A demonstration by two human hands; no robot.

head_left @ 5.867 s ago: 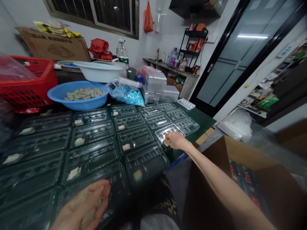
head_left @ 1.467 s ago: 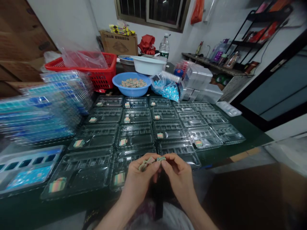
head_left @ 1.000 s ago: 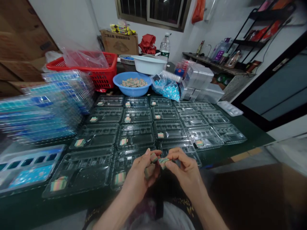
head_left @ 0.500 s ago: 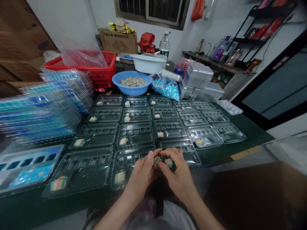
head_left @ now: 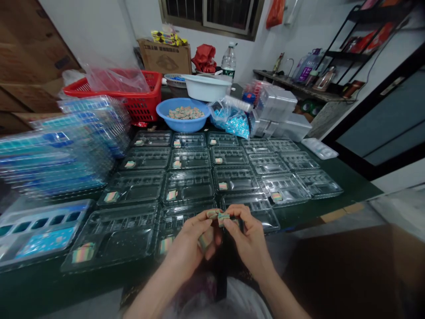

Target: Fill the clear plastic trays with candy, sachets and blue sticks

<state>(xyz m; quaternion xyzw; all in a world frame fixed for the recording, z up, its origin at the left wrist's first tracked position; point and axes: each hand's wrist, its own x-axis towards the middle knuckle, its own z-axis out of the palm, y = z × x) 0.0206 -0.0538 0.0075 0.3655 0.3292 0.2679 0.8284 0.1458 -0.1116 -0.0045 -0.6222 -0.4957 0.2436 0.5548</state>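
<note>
Head view: pastel-striped pieces (head_left: 206, 238) are held by the left hand (head_left: 189, 235) in a curled grip, and another striped piece (head_left: 222, 219) is pinched by the right hand (head_left: 249, 235), grip nearly closed, near clear plastic trays (head_left: 189, 184) on the table (head_left: 357, 188)

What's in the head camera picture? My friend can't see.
A bare left hand and right hand hold small striped pastel pieces at a dark green table. Clear plastic compartment trays lie in rows, many with similar pieces; behind sits a round blue plastic basin holding more.
</note>
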